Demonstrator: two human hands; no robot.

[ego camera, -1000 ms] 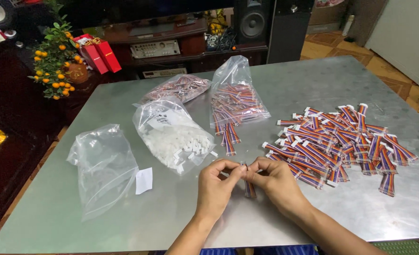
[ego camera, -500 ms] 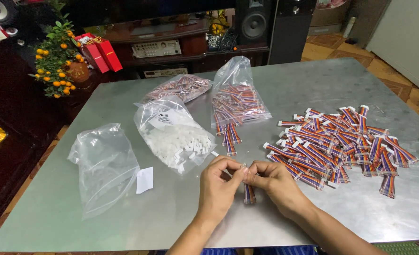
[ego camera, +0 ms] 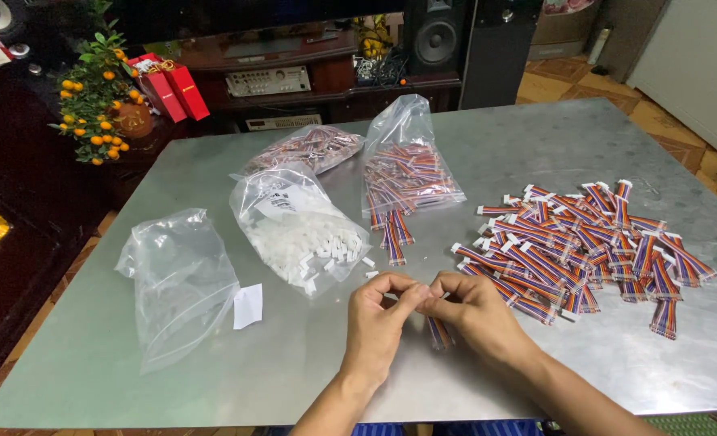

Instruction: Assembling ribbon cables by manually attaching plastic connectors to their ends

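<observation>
Head view. Your left hand [ego camera: 381, 321] and right hand [ego camera: 473, 313] meet at the near middle of the metal table [ego camera: 536, 137]. Both are closed in a fingertip pinch, thumbs and forefingers touching one another over a single ribbon cable piece [ego camera: 439, 333]. The cable piece hangs down from the pinch, its lower end showing just below your right hand, striped in red, blue and orange. Whether a separate small part sits between the fingertips cannot be told; the fingers cover that spot.

To the right of your hands, a loose pile of ribbon cables [ego camera: 576, 250] spreads across the table, each piece with a white connector at one end. The nearest pieces of the pile lie just beside your right hand.

To the far left of your hands, an open clear bag of white connectors [ego camera: 298, 230] lies on its side, with a few connectors spilled at its mouth, near your left hand. Beyond it, a clear bag of cables [ego camera: 411, 173] stands partly upright, with several cable pieces trailing from its opening toward you. A third sealed cable bag [ego camera: 310, 148] lies flat behind the connector bag, touching it.

At the left of the table, an empty clear bag [ego camera: 177, 278] lies crumpled, with a small white paper slip [ego camera: 248, 306] just beside its right edge. Both lie well apart from your hands.

Off the table, at the far left, a small potted tree with orange fruit [ego camera: 96, 101] stands beside red boxes [ego camera: 173, 89].
</observation>
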